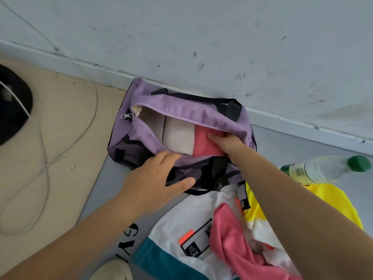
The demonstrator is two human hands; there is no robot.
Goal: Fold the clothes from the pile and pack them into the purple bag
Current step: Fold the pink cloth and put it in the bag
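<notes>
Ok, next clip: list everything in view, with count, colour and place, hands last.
Purple fabric duffel bag: one, purple with black straps, unzipped, against the wall.
Folded pink garment: one, inside the bag, right end.
Folded pale beige garments: two, inside the bag, left of the pink one.
Loose clothes pile: one, white, teal, pink and yellow, on the floor in front of the bag.
Clear plastic bottle with green cap: one, lying right of the bag.
Beige mat: one, left.
White cable: one, across the mat.
Left hand: grips the bag's near edge.
Right hand: presses the pink garment.
</notes>
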